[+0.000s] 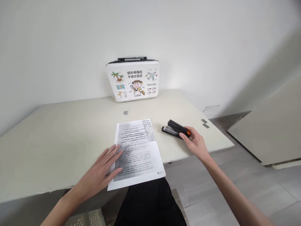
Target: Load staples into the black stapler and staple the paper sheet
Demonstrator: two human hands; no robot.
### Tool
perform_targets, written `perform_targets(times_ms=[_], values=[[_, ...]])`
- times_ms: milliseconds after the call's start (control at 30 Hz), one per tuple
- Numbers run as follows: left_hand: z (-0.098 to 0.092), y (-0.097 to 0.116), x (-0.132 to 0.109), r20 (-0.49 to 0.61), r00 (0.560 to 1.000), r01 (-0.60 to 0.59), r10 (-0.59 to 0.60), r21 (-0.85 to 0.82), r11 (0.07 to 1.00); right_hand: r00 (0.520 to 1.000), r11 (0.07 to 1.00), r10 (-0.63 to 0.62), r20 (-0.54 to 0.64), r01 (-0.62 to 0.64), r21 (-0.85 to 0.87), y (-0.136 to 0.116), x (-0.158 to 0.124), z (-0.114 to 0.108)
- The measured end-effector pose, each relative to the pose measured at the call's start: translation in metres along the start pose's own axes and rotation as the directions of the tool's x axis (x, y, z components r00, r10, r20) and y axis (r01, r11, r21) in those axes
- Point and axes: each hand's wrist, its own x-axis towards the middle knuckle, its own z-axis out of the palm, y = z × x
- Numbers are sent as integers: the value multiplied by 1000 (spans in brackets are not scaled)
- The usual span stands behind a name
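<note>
Printed paper (137, 157) lies near the front of the table, its lower edge reaching past the table edge. My left hand (107, 164) rests with fingers spread on the paper's left side and the tabletop beside it. To the right of the paper, a black stapler (176, 128) with an orange part at its rear is tilted, its jaws apart. My right hand (194, 141) grips the stapler's rear end between thumb and fingers. Whether the stapler touches the tabletop I cannot tell.
A white cartoon-printed case (137, 81) with a black handle stands against the wall. Small grey pieces lie behind the paper (125, 112) and near the table's right edge (205, 123). The pale table (70, 131) ends at the right; a white panel (270, 125) stands beyond.
</note>
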Motion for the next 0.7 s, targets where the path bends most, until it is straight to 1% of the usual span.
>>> perform_targets(times_ms=[133, 233, 333, 500, 567, 633, 700], values=[[9, 12, 28, -3, 999, -37, 37, -17, 999, 998, 997, 26, -52, -22, 79, 0, 2, 1], [18, 21, 59, 27, 998, -52, 53, -28, 998, 996, 994, 27, -80, -19, 105, -2, 1, 2], [27, 29, 102, 70, 995, -64, 67, -50, 997, 992, 994, 13, -129, 1, 106, -3, 1, 2], [42, 47, 191, 132, 990, -44, 56, -89, 995, 981, 993, -9, -192, 32, 114, -6, 1, 2], [51, 58, 224, 124, 991, -45, 58, -105, 994, 973, 995, -9, -229, 31, 97, -8, 2, 3], [60, 71, 251, 113, 992, -41, 55, -118, 992, 965, 997, -11, -260, 32, 76, -9, 2, 3], [66, 82, 266, 106, 994, -22, 35, -122, 992, 961, 998, -14, -278, 33, 62, -9, 2, 4]])
